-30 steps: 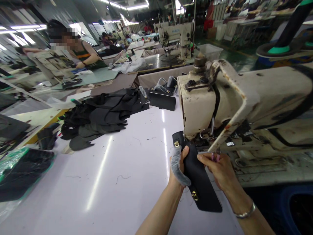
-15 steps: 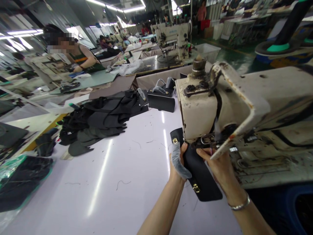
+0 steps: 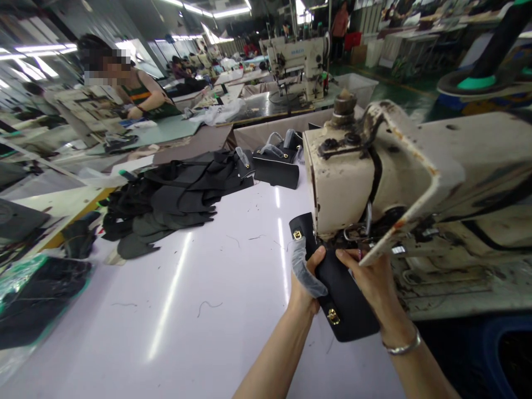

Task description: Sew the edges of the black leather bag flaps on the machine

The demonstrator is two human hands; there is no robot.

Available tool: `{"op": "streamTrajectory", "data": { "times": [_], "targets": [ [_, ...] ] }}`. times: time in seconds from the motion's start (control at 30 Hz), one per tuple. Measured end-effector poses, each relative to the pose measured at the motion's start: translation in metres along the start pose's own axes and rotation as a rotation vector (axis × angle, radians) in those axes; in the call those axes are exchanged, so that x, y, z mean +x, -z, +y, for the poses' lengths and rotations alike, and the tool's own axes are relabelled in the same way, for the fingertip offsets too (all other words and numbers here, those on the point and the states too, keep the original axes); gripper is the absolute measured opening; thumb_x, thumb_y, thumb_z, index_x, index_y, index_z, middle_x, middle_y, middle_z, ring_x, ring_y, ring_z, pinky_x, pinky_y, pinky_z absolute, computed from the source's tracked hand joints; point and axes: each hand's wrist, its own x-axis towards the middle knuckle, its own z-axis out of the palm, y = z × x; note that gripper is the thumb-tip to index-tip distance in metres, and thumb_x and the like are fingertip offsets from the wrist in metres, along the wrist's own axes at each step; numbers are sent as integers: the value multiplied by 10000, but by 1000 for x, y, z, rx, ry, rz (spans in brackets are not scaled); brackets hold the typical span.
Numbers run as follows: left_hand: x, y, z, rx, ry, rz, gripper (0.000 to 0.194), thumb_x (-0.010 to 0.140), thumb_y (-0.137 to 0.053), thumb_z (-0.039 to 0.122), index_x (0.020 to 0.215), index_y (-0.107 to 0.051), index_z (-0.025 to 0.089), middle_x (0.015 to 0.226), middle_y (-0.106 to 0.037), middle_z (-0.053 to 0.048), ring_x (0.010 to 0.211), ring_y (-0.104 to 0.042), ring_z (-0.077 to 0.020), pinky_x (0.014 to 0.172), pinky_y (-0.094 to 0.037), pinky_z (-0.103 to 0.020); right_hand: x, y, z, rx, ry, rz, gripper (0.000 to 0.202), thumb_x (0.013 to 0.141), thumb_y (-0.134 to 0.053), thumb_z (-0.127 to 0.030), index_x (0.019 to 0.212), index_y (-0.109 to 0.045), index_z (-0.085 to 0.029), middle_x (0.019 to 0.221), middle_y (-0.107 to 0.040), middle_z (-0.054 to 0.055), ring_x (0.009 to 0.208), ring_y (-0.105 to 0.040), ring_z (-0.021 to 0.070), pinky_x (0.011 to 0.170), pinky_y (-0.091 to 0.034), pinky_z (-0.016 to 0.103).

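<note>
Under the head of a worn cream sewing machine [image 3: 344,183] lies a black bag panel [image 3: 344,299] with gold ring fittings and a handle [image 3: 306,274] wrapped in clear plastic. My left hand [image 3: 305,282] grips its left side, thumb on top near the needle area and fingers partly hidden beneath the handle. On the other side my right hand [image 3: 374,277] holds the panel's right edge, fingertips close to the presser foot. The stitching point itself is hidden by the machine head and my fingers.
Dark cut pieces [image 3: 178,194] lie heaped on the white table [image 3: 199,343]. Behind them sit more black bag panels [image 3: 276,173] with wrapped handles. A plastic-wrapped dark bundle [image 3: 41,299] lies at the left. Another person [image 3: 145,94] works at a machine across the way.
My left thumb sits slightly farther right and lower on the panel. Both hands keep their hold, and the panel stays almost in place under the machine. The view has shifted slightly.
</note>
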Motion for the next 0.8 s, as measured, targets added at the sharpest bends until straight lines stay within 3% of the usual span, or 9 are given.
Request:
{"op": "streamTrajectory", "data": {
  "times": [0.3, 0.47, 0.67, 0.8],
  "targets": [
    [4, -7, 13, 78, -47, 19, 482, 701, -880, 386, 1108, -758, 160, 1005, -810, -123, 935, -782, -326, 825, -640, -390, -3, -4, -4, -31, -11, 57, 290, 770, -711, -425, 580, -743, -208, 569, -699, 66, 600, -652, 245, 558, -465, 324],
    [9, -5, 17, 138, -18, 26, 456, 659, -883, 374, 1033, -780, 134, 873, -804, -122, 827, -783, -328, 753, -654, -407, -7, -8, -3, 14, -15, 93, 299, 782, -725, -433, 586, -727, -207, 494, -640, 32, 539, -616, 215, 524, -433, 299],
    [18, 6, 21, 140, 67, -71, 430, 679, -878, 358, 1032, -783, 133, 892, -797, -132, 799, -779, -330, 749, -648, -443, -5, -14, -1, 46, -52, 104, 279, 745, -743, -412, 586, -703, -187, 531, -669, 54, 527, -608, 209, 527, -437, 302],
    [23, 11, 25, 214, 47, -108, 373, 692, -863, 333, 1002, -785, 140, 862, -794, -118, 708, -759, -283, 653, -632, -385, -5, -17, 3, 89, -75, 92, 267, 755, -747, -398, 598, -692, -189, 542, -674, 51, 568, -636, 214, 555, -459, 297]
  ]
}}
